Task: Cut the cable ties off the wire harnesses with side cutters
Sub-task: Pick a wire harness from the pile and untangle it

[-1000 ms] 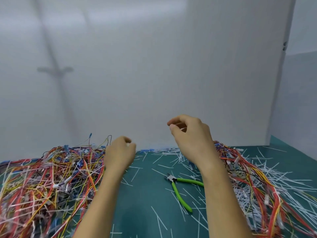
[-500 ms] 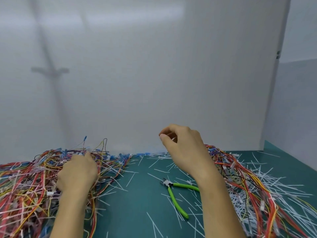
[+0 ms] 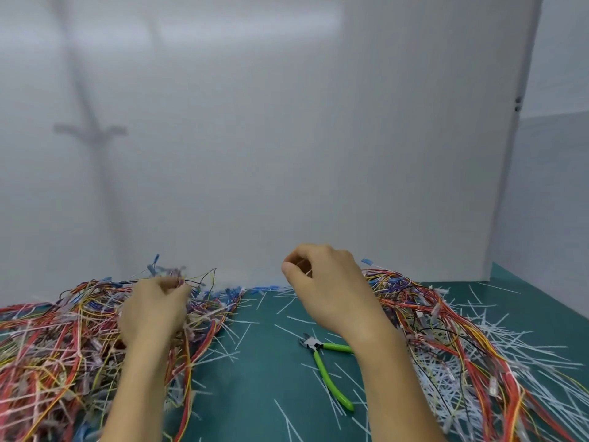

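My left hand point(image 3: 153, 311) sits on the left heap of coloured wire harnesses point(image 3: 57, 342) and grips a bunch of its wires; the strands above my fingers are blurred. Above the mat hovers my right hand point(image 3: 328, 288), fingers curled in toward the thumb. A pale sliver shows at the fingertips, too small to identify. The side cutters point(image 3: 331, 374), green-handled with jaws pointing away from me, lie untouched on the green mat point(image 3: 261, 378) just left of my right forearm. A second heap of harnesses point(image 3: 446, 339) spreads behind and right of that arm.
Cut white cable-tie pieces point(image 3: 510, 352) litter the mat, thickest on the right among the wires. A white panel point(image 3: 287, 154) closes the back of the bench, and a second wall stands at the right.
My left hand swung from the middle of the mat over to the left heap and closed on a bunch of wires. My right hand stayed raised and curled, hardly moving.
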